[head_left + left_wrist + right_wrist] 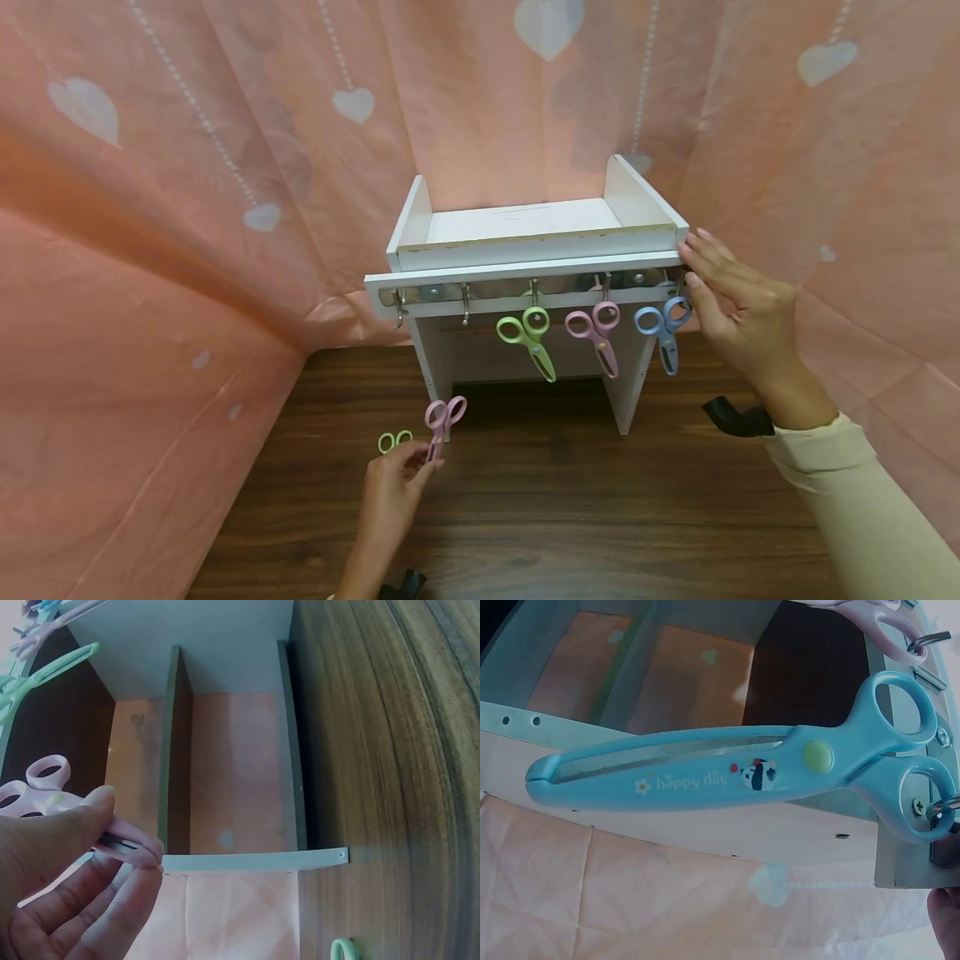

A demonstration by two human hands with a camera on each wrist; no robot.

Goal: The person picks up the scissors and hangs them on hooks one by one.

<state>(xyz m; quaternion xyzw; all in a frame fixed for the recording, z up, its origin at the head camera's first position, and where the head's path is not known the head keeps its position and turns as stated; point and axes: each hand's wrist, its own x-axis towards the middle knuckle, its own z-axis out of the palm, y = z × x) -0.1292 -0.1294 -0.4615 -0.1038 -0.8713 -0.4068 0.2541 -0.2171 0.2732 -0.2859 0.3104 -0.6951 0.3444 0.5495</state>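
My left hand pinches pink scissors by the blade end, handle loops pointing up, low before the left leg of a white shelf unit. Just behind that hand, green scissors are on the floor, partly hidden by it. With mostly straight fingers, my right hand rests against the right end of the unit's front board. Right beside its thumb, blue scissors hang by one loop from the rightmost hook. Pink scissors and green scissors hang from hooks further left.
Along the front board runs a metal hook strip; its two leftmost hooks are bare. Dark wood flooring lies under the unit. A pink curtain with white hearts surrounds it at the back and sides.
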